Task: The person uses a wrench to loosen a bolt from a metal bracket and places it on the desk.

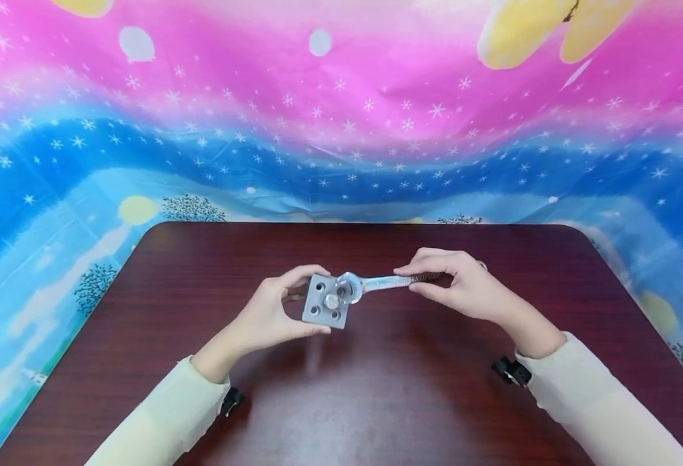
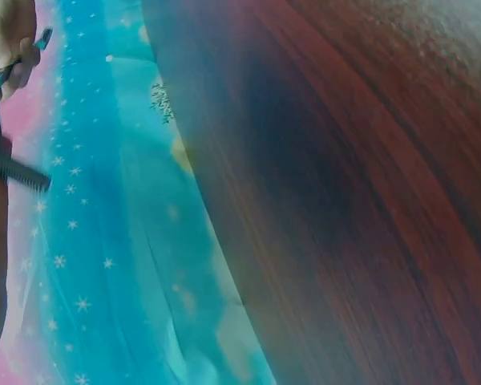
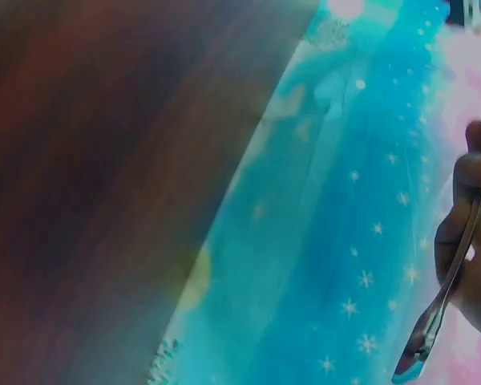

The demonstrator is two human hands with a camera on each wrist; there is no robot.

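In the head view my left hand (image 1: 262, 314) grips a grey square metal plate (image 1: 324, 317) by its edges, thumb below and fingers above. The plate has several round holes, and a silver bolt (image 1: 332, 301) sits at its middle. A threaded shank (image 2: 20, 171) sticks out in the left wrist view. My right hand (image 1: 464, 285) pinches the handle of a shiny metal wrench (image 1: 385, 283) between thumb and fingers. The wrench's ring end lies over the plate's right edge, beside the bolt head; whether they touch, I cannot tell. The right wrist view shows the wrench's other end low down.
Both hands are above a dark red-brown wooden table (image 1: 341, 401). A pink and blue patterned cloth (image 1: 341, 129) hangs behind and around it. Black wrist cameras show at the left cuff (image 1: 232, 401) and the right cuff (image 1: 510, 371).
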